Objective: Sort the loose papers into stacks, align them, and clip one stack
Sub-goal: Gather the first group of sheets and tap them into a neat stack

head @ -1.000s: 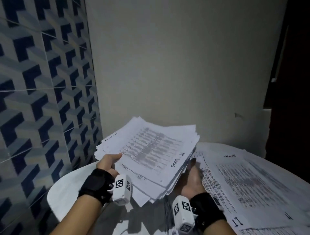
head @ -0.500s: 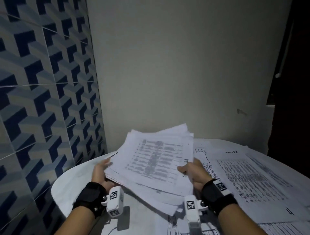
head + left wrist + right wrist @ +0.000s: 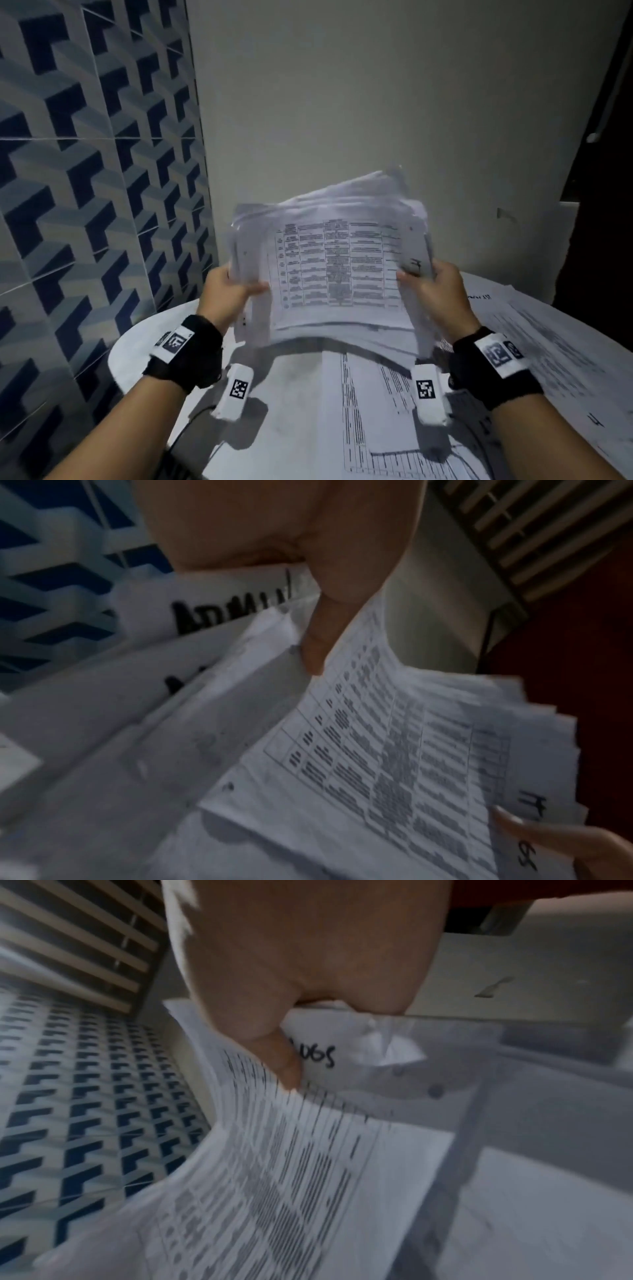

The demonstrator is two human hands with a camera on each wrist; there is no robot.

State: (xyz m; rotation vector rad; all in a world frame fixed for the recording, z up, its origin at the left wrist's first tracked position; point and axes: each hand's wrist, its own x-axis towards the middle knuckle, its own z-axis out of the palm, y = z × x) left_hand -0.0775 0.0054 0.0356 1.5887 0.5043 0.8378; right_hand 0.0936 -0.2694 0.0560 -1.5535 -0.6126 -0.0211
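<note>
Papers in a thick, uneven stack (image 3: 337, 270) are held tilted up above the round white surface (image 3: 294, 404), the top sheet a printed table. Left hand (image 3: 226, 294) grips the stack's left edge, thumb on the top sheet, fingers hidden behind. Right hand (image 3: 435, 291) clasps the right edge likewise. More printed sheets (image 3: 534, 346) lie flat on the surface beneath and to the right.

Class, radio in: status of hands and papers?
Left hand and right hand grip paper stack, raised off table. Edges uneven. No clip visible.
</note>
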